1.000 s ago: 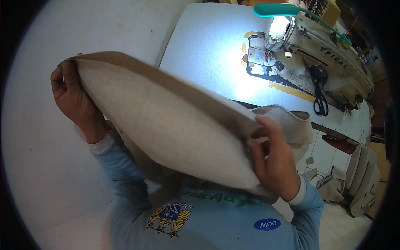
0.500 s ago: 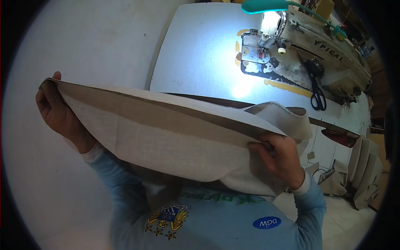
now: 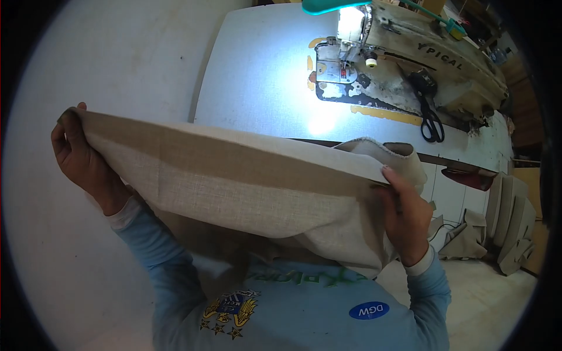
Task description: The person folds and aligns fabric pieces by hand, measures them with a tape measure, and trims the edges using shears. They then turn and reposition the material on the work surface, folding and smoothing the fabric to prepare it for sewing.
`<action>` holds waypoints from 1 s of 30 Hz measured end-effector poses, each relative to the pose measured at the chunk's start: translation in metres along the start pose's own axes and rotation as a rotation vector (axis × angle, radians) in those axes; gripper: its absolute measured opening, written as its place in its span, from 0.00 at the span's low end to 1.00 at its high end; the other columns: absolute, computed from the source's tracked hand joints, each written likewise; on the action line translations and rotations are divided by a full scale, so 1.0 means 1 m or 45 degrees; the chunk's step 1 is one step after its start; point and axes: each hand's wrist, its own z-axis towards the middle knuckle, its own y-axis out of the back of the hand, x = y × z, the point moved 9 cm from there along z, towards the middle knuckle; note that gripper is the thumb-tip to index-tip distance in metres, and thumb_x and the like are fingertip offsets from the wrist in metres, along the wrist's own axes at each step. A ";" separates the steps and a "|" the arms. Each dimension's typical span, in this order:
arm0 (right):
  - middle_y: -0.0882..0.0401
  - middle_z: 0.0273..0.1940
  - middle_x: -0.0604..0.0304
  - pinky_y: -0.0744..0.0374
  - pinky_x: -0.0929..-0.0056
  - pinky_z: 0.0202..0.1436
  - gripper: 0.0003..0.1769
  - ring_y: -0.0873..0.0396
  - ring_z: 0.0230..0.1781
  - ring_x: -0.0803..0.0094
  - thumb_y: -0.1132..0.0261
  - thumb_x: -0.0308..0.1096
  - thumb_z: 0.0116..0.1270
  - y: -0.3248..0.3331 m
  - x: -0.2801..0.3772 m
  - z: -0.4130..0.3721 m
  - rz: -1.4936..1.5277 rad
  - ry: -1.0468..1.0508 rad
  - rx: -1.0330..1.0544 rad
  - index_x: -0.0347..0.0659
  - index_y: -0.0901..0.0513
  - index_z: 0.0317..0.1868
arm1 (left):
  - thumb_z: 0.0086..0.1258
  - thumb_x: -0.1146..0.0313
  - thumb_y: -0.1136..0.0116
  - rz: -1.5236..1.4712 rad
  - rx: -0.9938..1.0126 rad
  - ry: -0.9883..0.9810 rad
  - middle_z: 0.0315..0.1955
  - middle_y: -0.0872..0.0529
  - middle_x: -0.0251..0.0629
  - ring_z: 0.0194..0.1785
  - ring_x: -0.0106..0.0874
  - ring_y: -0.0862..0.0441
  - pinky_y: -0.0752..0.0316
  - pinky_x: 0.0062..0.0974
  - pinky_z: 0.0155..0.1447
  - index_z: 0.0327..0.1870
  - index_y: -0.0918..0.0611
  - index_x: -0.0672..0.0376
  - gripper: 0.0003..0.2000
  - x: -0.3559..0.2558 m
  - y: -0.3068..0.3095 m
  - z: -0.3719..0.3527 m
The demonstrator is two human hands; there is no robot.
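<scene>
A long piece of beige linen fabric (image 3: 234, 181) is stretched between my hands in front of my chest. My left hand (image 3: 82, 161) grips its far left end, fingers curled over the edge. At the other end my right hand (image 3: 404, 216) pinches the fabric, where a loose folded flap sticks up toward the table edge. The lower part of the cloth hangs down over my light-blue shirt.
A sewing machine (image 3: 427, 64) with a lit lamp stands on the white table (image 3: 263, 76) at the upper right, black scissors (image 3: 430, 117) lying on its base. Beige fabric pieces (image 3: 503, 228) are stacked on the floor at the right.
The fabric went from tilted, left end high, to nearly level and pulled out longer. My left hand dropped and moved outward; my right hand shifted its pinch on the right end.
</scene>
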 end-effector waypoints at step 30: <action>0.09 0.38 0.64 0.19 0.75 0.47 0.05 0.16 0.38 0.79 0.24 0.26 0.69 -0.039 -0.211 -0.043 0.783 -0.874 0.530 0.34 0.09 0.43 | 0.73 0.68 0.21 0.099 0.784 0.829 0.36 0.04 0.39 0.37 0.22 0.10 0.16 0.20 0.45 0.49 0.07 0.67 0.12 0.089 -0.107 -0.110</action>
